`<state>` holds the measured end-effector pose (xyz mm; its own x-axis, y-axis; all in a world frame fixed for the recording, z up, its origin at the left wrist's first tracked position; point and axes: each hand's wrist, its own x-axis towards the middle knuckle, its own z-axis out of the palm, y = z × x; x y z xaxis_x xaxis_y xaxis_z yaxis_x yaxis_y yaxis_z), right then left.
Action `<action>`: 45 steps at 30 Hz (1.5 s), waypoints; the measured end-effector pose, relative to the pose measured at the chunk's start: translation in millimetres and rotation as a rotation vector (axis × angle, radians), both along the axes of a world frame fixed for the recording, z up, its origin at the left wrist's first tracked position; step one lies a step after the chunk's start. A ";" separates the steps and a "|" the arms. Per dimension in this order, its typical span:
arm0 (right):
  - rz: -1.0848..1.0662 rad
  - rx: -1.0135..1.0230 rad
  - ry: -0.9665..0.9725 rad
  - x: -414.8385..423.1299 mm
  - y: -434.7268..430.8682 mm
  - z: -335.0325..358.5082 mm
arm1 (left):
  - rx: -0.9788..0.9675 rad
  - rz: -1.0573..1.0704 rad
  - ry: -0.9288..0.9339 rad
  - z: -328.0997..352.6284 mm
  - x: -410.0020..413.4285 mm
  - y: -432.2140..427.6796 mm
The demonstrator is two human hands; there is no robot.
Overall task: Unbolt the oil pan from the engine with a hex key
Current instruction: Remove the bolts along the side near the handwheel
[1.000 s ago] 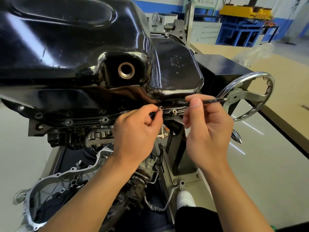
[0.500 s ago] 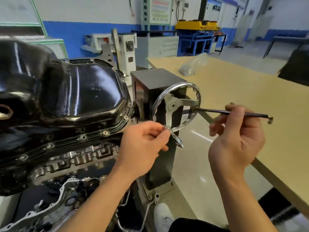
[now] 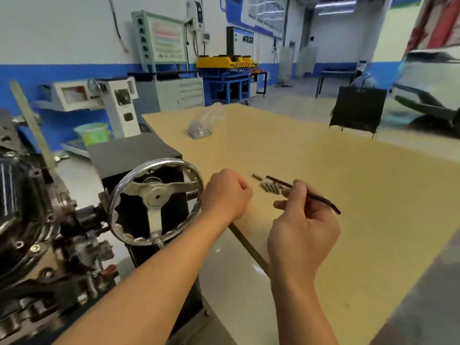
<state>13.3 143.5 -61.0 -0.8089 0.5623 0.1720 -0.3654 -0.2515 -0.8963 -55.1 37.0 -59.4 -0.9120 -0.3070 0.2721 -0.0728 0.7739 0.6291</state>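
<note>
The right hand pinches the hex key well right of the handwheel; the left hand, fingers curled (contents hidden), hovers just right of that wheel, loose bolts lie on the table further right, the engine touching its left

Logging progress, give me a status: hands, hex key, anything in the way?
Left hand curled by the table edge, contents hidden. Right hand holds hex key above loose bolts on table. Handwheel stands between hands and engine.
</note>
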 end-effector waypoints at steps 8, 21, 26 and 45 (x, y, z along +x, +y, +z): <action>-0.038 -0.261 -0.118 -6.6 12.5 2.6 | 0.070 -0.037 0.072 -9.4 -12.9 4.0; 0.578 0.475 0.345 50.5 -45.8 -3.8 | 0.468 0.064 0.126 -49.6 213.7 -100.5; 0.945 0.667 0.521 101.9 -110.7 -13.2 | 0.134 0.205 0.349 -30.0 287.8 -140.7; 0.563 0.548 0.576 164.8 -211.0 -10.0 | -0.046 0.312 0.371 -30.3 313.6 -201.0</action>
